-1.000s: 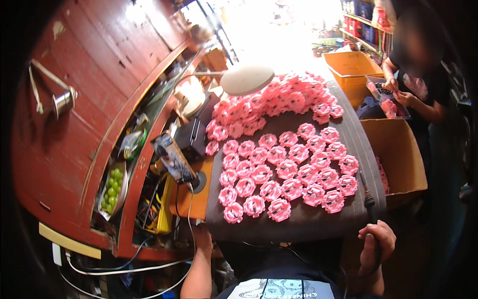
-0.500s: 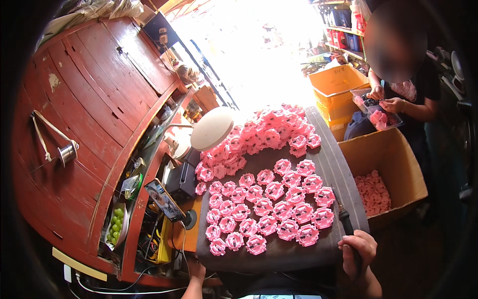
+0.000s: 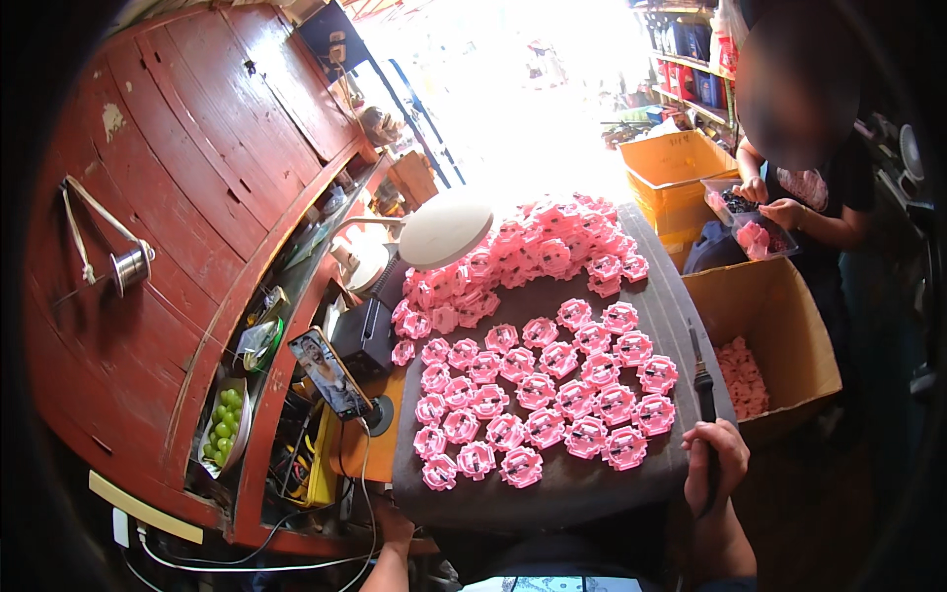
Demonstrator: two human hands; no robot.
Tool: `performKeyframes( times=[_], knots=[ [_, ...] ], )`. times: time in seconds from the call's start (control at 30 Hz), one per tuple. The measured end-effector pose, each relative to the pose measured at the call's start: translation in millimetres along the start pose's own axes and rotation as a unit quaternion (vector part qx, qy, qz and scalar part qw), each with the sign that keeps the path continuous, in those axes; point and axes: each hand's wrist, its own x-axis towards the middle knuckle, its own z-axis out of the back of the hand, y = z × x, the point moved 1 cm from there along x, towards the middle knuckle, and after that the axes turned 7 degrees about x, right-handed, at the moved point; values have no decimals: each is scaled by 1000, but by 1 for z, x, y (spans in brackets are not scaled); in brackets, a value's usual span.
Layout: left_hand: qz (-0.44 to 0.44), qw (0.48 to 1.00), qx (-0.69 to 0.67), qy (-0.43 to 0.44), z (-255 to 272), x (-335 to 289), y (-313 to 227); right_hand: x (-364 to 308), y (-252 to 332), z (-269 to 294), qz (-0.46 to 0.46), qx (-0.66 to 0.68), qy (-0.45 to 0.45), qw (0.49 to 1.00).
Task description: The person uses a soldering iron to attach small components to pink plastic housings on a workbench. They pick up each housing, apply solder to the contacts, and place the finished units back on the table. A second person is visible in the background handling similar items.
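My right hand (image 3: 718,456) is wrapped round the dark handle of a soldering iron (image 3: 703,385) at the table's right edge, with its thin tip pointing away from me. Several pink plastic parts (image 3: 536,391) with small dark pieces in their middles lie in rows on the dark table mat (image 3: 493,498). Behind them rises a heap of similar pink parts (image 3: 552,242). At the lower left, my left hand (image 3: 395,526) is by the table's front corner; its fingers are in shadow and partly hidden.
A phone (image 3: 328,375) on a stand and a white lamp (image 3: 446,233) stand along the left side. Solder wire (image 3: 130,268) hangs on the red wooden panel. At right, a cardboard box (image 3: 789,326) holds pink pieces; beyond it a co-worker's hands (image 3: 779,210) hold plastic trays. Green fruit (image 3: 225,426) sits lower left.
The view has shifted slightly, so the table sits a little further right. My right hand still grips the soldering iron, slightly higher in the picture. The pink rows look unchanged.
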Motion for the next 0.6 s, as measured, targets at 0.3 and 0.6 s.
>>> performKeyframes(
  times=[0.3, 0.6],
  knots=[
    [34, 987, 147, 53, -3, -46, -56, -12, -2, 10, -59, -9, -21, 998],
    [-17, 964, 242, 110, -17, -54, -198, 23, -2, 17, -84, -136, 104, 982]
  ],
)
